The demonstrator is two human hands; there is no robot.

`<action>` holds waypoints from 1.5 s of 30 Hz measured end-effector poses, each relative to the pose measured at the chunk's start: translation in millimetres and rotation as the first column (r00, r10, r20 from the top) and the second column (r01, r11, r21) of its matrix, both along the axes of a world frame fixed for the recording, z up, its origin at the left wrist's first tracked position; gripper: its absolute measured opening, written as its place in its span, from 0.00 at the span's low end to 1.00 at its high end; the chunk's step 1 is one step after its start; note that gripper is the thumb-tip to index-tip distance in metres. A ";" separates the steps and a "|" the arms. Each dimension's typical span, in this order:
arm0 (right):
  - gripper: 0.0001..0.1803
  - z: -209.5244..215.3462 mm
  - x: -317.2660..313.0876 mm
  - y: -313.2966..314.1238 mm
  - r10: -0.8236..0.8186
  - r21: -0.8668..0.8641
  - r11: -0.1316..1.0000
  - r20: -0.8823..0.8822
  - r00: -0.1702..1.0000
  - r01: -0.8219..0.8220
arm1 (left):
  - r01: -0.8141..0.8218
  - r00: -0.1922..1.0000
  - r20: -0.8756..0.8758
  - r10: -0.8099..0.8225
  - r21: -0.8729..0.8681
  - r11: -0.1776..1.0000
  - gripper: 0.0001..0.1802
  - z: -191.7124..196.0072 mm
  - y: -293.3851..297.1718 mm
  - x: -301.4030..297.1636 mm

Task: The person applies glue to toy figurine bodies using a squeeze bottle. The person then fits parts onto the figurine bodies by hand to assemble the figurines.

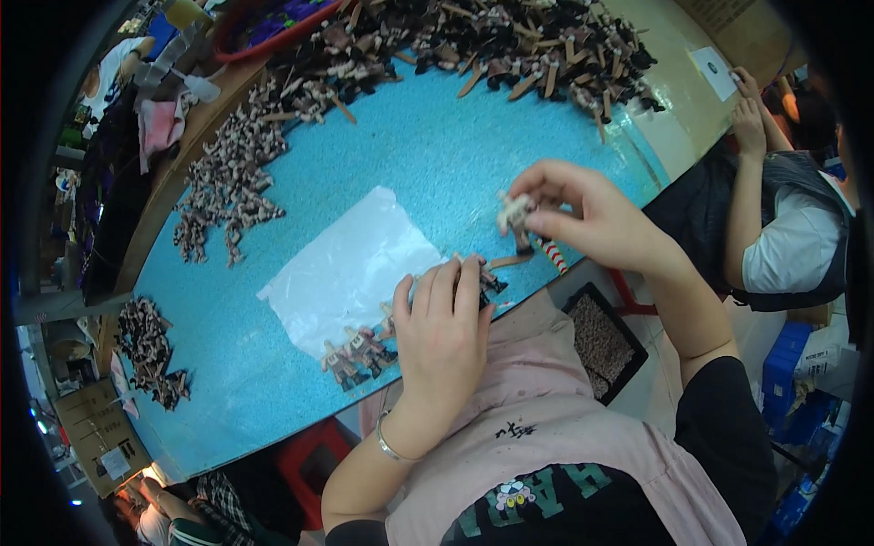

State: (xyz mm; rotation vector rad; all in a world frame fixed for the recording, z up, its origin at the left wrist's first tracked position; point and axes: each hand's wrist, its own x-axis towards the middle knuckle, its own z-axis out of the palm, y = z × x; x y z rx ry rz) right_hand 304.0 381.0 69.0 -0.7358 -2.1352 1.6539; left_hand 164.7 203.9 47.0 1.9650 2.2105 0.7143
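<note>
My right hand (583, 214) pinches a small pale and brown figurine (517, 214) above the blue tabletop (391, 118). Its lower end is dark, and its details are too small to make out. My left hand (442, 318) lies palm down near the table's front edge, fingers stretched over a row of small figurines. Several of these figurines (355, 355) show to the left of the hand, partly on a white plastic sheet (350, 259). Others (492, 284) stick out at its right, and what lies beneath the palm is hidden.
A large heap of dark figurines with tan stick-like parts (546, 55) covers the far side. Smaller piles of pale pieces (228, 173) and dark pieces (146, 350) lie at left. A red basin (273, 41) stands far left; a striped strip (553, 257) lies by the front edge.
</note>
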 end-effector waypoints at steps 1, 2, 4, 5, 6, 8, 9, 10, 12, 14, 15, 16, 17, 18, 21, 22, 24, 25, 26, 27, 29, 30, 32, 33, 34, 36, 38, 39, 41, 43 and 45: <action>0.15 1.6 0.1 -7.0 0.116 -0.088 0.990 0.031 0.993 -0.113 | -0.003 1.000 0.001 0.003 -0.014 1.000 0.31 0.0 1.0 0.4; 0.14 2.4 -2.3 -12.1 0.160 -0.082 0.985 0.075 0.984 -0.154 | -0.006 1.000 0.001 0.006 -0.006 1.000 0.31 -0.1 1.4 0.6; 0.14 -6.8 -6.7 -17.3 0.154 -0.079 0.986 0.135 0.979 -0.144 | -0.011 1.000 0.002 0.011 -0.003 1.000 0.31 -0.6 1.0 1.0; 0.14 -11.5 -7.4 -18.8 0.141 -0.061 0.989 0.195 0.971 -0.131 | -0.007 1.000 0.001 0.007 -0.003 1.000 0.31 -0.9 0.9 1.3; 0.14 -15.7 -6.8 -20.2 0.144 -0.065 0.989 0.196 0.970 -0.133 | -0.002 1.000 0.001 0.002 -0.002 1.000 0.31 -1.0 0.6 1.6; 0.13 -21.8 -5.6 -22.4 0.089 -0.020 0.996 0.101 0.991 -0.088 | -0.002 1.000 0.001 0.002 -0.005 1.000 0.31 -1.0 0.0 1.8; 0.13 -21.9 -5.0 -23.9 0.093 -0.022 0.996 0.102 0.990 -0.091 | 0.002 1.000 0.000 -0.002 -0.006 1.000 0.31 -1.2 -0.5 1.9; 0.14 -20.7 -4.9 -25.6 0.090 0.092 0.991 0.126 0.988 -0.102 | -0.002 1.000 0.000 0.002 -0.006 1.000 0.31 -1.5 -1.2 1.6; 0.15 -18.4 -4.0 -28.2 0.089 0.203 0.972 0.150 0.985 -0.119 | 0.003 1.000 0.003 -0.003 -0.018 1.000 0.32 -2.4 -3.3 0.7; 0.20 -16.2 -2.6 -27.7 0.069 0.487 0.852 0.257 0.964 -0.191 | -0.001 1.000 0.012 0.001 -0.027 1.000 0.34 0.5 -4.0 -0.1; 0.20 -18.0 -3.5 -28.1 0.078 0.486 0.851 0.256 0.964 -0.198 | 0.001 1.000 0.021 0.000 -0.036 0.999 0.35 2.6 -5.0 -1.0; 0.23 -20.1 -2.7 -27.9 0.100 0.537 0.825 0.170 0.980 -0.177 | -0.002 1.000 0.022 0.003 -0.036 0.999 0.35 5.4 -6.4 -2.4; 0.26 -21.4 -3.1 -27.7 0.127 0.584 0.798 0.084 0.988 -0.152 | -0.002 1.000 -0.004 0.002 -0.027 1.000 0.37 8.5 -10.0 -6.2; 0.26 -21.1 -5.7 -27.1 0.131 0.584 0.797 0.083 0.988 -0.155 | -0.002 1.000 -0.031 0.002 -0.017 1.000 0.39 10.4 -14.3 -10.8; 0.33 -23.1 -16.4 -27.2 0.292 0.793 0.544 0.129 0.948 -0.275 | -0.012 0.996 -0.085 0.005 -0.079 0.997 0.40 9.3 -27.8 -30.5; 0.36 -31.3 -19.9 -30.3 0.310 0.802 0.513 0.158 0.937 -0.305 | -0.017 0.994 -0.105 0.011 -0.057 0.998 0.43 4.5 -31.5 -35.9; 0.38 -41.3 -24.5 -34.1 0.322 0.813 0.480 0.187 0.928 -0.331 | -0.010 0.993 -0.119 0.000 -0.080 0.997 0.42 1.6 -31.6 -41.8; 0.38 -43.0 -25.1 -37.6 0.319 0.825 0.453 0.204 0.926 -0.338 | -0.007 0.991 -0.135 -0.007 -0.104 0.995 0.42 1.4 -33.3 -43.0; 0.38 -44.1 -25.0 -41.1 0.310 0.837 0.425 0.223 0.924 -0.344 | 0.000 0.991 -0.137 -0.014 -0.098 0.995 0.42 -1.1 -34.4 -43.5; 0.38 -44.9 -25.5 -45.2 0.296 0.842 0.420 0.225 0.928 -0.338 | 0.019 0.989 -0.143 -0.028 -0.063 0.998 0.40 -4.1 -35.3 -43.2; 0.37 -51.3 -25.8 -50.2 0.325 0.809 0.487 0.181 0.928 -0.328 | 0.072 0.988 -0.134 -0.074 -0.015 0.997 0.37 -8.9 -31.6 -45.9; 0.36 -59.8 -31.7 -54.3 0.324 0.839 0.492 0.074 0.943 -0.235 | 0.090 0.988 -0.123 -0.090 -0.003 0.996 0.35 -10.1 -33.5 -48.9; 0.36 -72.4 -46.2 -67.1 0.330 0.867 0.471 -0.003 0.944 -0.162 | 0.063 0.990 -0.124 -0.061 0.007 0.998 0.33 -12.1 -45.1 -55.5; 0.37 -72.8 -51.8 -74.0 0.338 0.867 0.462 0.021 0.941 -0.185 | 0.055 0.988 -0.143 -0.054 0.004 0.998 0.33 -11.8 -53.1 -58.4; 0.37 -67.9 -55.8 -80.1 0.346 0.861 0.466 0.033 0.938 -0.202 | 0.049 0.989 -0.136 -0.052 -0.021 0.999 0.33 -10.9 -61.7 -62.0; 0.37 -68.4 -50.3 -86.4 0.285 0.856 0.478 0.064 0.957 -0.199 | 0.114 0.983 -0.142 -0.113 -0.003 0.993 0.34 -20.1 -64.2 -67.0; 0.37 -67.1 -57.6 -90.6 0.329 0.864 0.465 0.032 0.944 -0.192 | 0.116 0.981 -0.155 -0.116 -0.009 0.993 0.34 -14.2 -71.0 -70.2; 0.37 -67.8 -56.9 -89.6 0.315 0.870 0.459 0.031 0.949 -0.181 | 0.094 0.982 -0.161 -0.099 -0.034 0.995 0.34 -13.6 -73.1 -70.9; 0.37 -64.5 -60.6 -89.6 0.328 0.882 0.431 0.042 0.944 -0.189 | 0.095 0.982 -0.157 -0.101 -0.045 0.994 0.35 -11.9 -75.1 -74.3; 0.38 -63.4 -59.4 -87.1 0.324 0.883 0.424 0.057 0.944 -0.199 | 0.107 0.979 -0.175 -0.108 -0.015 0.994 0.35 -12.6 -74.8 -74.1; 0.39 -62.0 -57.0 -85.3 0.324 0.882 0.418 0.078 0.943 -0.217 | 0.103 0.979 -0.179 -0.102 -0.005 0.995 0.34 -13.0 -74.0 -73.1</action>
